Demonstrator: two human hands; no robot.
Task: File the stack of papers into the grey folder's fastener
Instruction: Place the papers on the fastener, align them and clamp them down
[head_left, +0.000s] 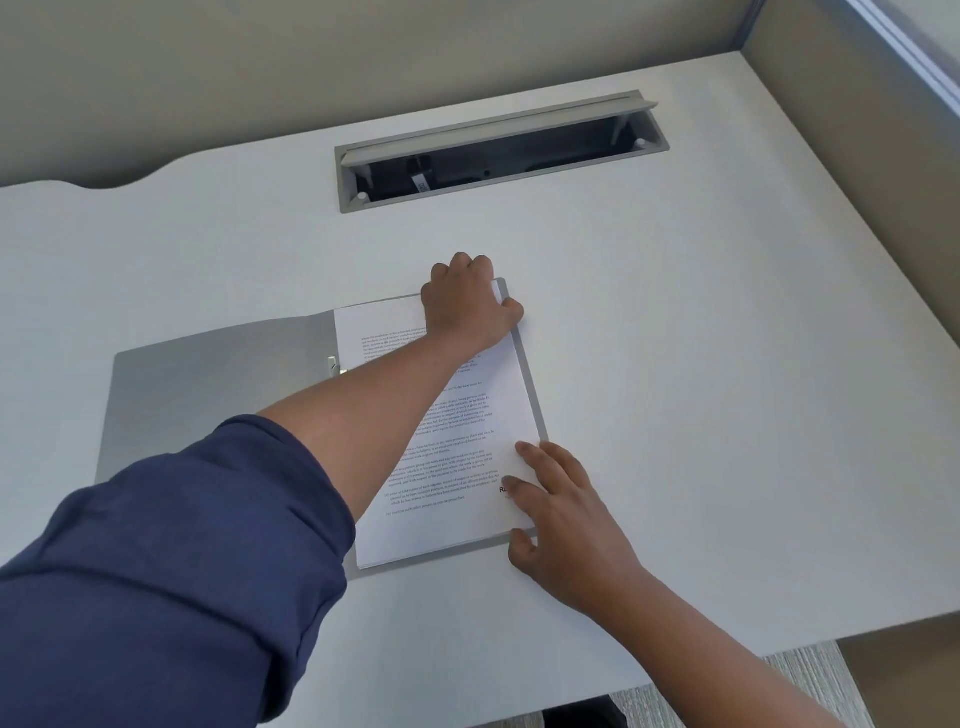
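A grey folder (208, 395) lies open on the white desk. A stack of printed papers (457, 447) rests on its right half. A metal fastener prong (332, 365) shows at the spine, just left of the papers. My left hand (470, 304) reaches across and grips the far right corner of the stack, fingers curled over its top edge. My right hand (558, 512) holds the near right corner, fingers on the top sheet and thumb at the bottom edge. My left forearm hides the middle of the page.
An open cable tray (498, 156) is sunk into the desk (701, 364) behind the folder. A beige partition wall stands along the back and right. The desk's front edge runs at the lower right, with floor below.
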